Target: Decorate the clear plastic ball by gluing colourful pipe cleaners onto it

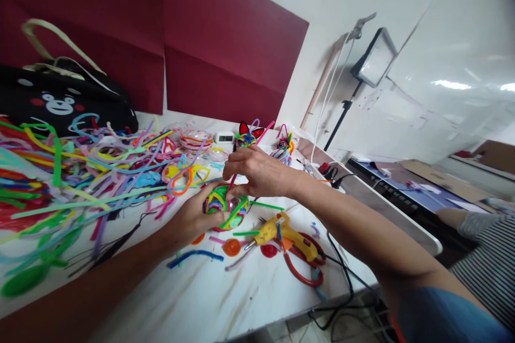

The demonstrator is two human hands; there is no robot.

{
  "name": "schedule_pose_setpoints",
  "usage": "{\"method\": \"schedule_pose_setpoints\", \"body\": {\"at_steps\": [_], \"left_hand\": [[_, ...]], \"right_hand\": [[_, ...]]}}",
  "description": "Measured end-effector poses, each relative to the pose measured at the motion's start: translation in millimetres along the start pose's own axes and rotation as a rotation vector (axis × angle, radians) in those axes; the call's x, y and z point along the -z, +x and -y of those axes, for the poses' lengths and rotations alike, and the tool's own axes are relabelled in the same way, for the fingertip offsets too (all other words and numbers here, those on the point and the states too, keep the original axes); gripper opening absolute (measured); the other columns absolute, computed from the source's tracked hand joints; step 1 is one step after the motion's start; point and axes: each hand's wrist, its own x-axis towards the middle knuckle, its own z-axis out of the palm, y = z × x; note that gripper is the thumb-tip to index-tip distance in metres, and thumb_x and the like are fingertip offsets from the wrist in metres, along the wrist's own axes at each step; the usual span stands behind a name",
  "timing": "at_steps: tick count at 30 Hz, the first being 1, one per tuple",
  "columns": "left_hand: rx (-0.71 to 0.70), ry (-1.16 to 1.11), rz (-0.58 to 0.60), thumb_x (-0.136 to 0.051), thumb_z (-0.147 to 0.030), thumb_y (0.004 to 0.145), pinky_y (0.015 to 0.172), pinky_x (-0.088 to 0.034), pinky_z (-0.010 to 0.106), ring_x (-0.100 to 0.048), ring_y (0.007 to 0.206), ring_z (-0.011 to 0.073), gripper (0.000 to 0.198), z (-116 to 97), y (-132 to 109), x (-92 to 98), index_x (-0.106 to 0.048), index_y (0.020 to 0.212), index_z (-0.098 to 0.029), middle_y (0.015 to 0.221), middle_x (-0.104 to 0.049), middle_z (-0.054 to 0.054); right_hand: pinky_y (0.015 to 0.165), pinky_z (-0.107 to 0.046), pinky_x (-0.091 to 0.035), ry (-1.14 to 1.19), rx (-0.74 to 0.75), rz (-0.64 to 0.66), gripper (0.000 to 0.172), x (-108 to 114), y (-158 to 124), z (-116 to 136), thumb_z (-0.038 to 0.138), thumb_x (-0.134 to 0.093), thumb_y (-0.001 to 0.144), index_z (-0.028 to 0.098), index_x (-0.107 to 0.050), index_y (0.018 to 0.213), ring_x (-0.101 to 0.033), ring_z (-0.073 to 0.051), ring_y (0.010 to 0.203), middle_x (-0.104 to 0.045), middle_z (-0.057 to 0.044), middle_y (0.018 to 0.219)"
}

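My left hand (193, 221) wraps round the left side of a round, multicoloured pipe-cleaner piece (237, 214), held just above the white table. Over its top, my right hand (257, 171) pinches a dark pink pipe cleaner (232, 182) that points down at the piece. A yellow glue gun (287, 236) lies to the right, partly over red-handled scissors (303, 277). Near them are an orange coil (232, 247), a red coil (269, 250) and a blue strip (196, 257).
Pipe cleaners (120, 163) are heaped across the left side, before a black bag (60, 99). Finished colourful figures (284, 147) and a small digital display (224, 138) stand behind. Black cables (346, 262) hang at the right edge. A person's striped clothing (488, 257) shows far right.
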Motion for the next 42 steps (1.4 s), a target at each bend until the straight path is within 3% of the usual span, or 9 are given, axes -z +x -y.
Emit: {"method": "schedule_pose_setpoints", "body": {"at_steps": [8,12,16,21,24,32,42], "left_hand": [[0.025,-0.124,-0.009,-0.074,-0.041,0.070,0.094,-0.056,0.048,-0.067,0.113,0.0379,0.078,-9.2,-4.1,-1.0,-0.050,0.140,-0.018,0.119,-0.072,0.011],[0.029,-0.134,-0.020,-0.074,-0.040,0.070,0.089,-0.058,0.046,-0.069,0.109,0.0366,0.077,-8.8,-4.5,-0.4,-0.050,0.141,-0.019,0.120,-0.072,0.011],[0.063,-0.105,-0.044,-0.074,-0.041,0.072,0.083,-0.060,0.043,-0.071,0.105,0.0353,0.080,-3.7,-2.9,1.3,-0.046,0.144,-0.021,0.122,-0.072,0.012],[0.055,-0.092,-0.086,-0.076,-0.045,0.070,0.085,-0.059,0.041,-0.070,0.106,0.0345,0.075,-6.3,-3.4,1.4,-0.053,0.138,-0.023,0.122,-0.072,0.010],[0.074,-0.101,-0.131,-0.076,-0.043,0.068,0.088,-0.058,0.040,-0.071,0.104,0.0329,0.072,-13.4,-5.7,-1.8,-0.057,0.134,-0.024,0.112,-0.075,0.007],[0.095,-0.101,-0.210,-0.074,-0.044,0.066,0.092,-0.055,0.043,-0.070,0.103,0.0334,0.072,-25.4,-9.9,-9.1,-0.057,0.133,-0.021,0.106,-0.076,0.005],[0.103,-0.093,-0.198,-0.073,-0.048,0.066,0.096,-0.053,0.047,-0.068,0.110,0.0368,0.080,-20.5,-8.7,-5.7,-0.053,0.138,-0.020,0.117,-0.073,0.010]], "right_hand": [[0.092,-0.036,-0.042,0.111,0.110,-0.297,0.050,-2.4,-14.0,-8.8,0.060,-0.055,0.093,0.013,-0.067,0.104,-0.059,-0.023,0.100,-0.067,-0.012,0.107],[0.086,-0.032,-0.047,0.146,0.019,-0.404,0.036,4.8,-43.4,3.5,0.046,-0.055,0.099,0.013,-0.067,0.101,-0.062,-0.021,0.094,-0.068,-0.011,0.099],[0.081,-0.031,-0.048,0.151,-0.229,-0.239,0.017,0.3,-91.0,20.7,0.027,-0.057,0.099,0.014,-0.067,0.105,-0.065,-0.020,0.092,-0.069,-0.010,0.102],[0.081,-0.032,-0.046,0.285,-0.650,0.142,0.021,-20.0,-143.8,41.3,0.026,-0.063,0.091,0.017,-0.067,0.110,-0.065,-0.023,0.095,-0.068,-0.009,0.106],[0.073,-0.029,-0.042,0.342,-0.788,0.269,0.017,-31.3,-159.6,50.5,0.027,-0.065,0.087,0.016,-0.066,0.100,-0.062,-0.019,0.083,-0.067,-0.007,0.098],[0.060,-0.023,-0.034,0.596,-0.879,0.196,0.024,-50.3,-167.3,48.7,0.037,-0.066,0.084,0.017,-0.065,0.097,-0.048,-0.011,0.068,-0.061,0.000,0.080],[0.054,-0.022,-0.029,0.682,-0.907,0.134,0.016,-54.7,-160.6,44.4,0.028,-0.062,0.083,0.014,-0.060,0.087,-0.042,-0.009,0.062,-0.054,0.002,0.073]]}}
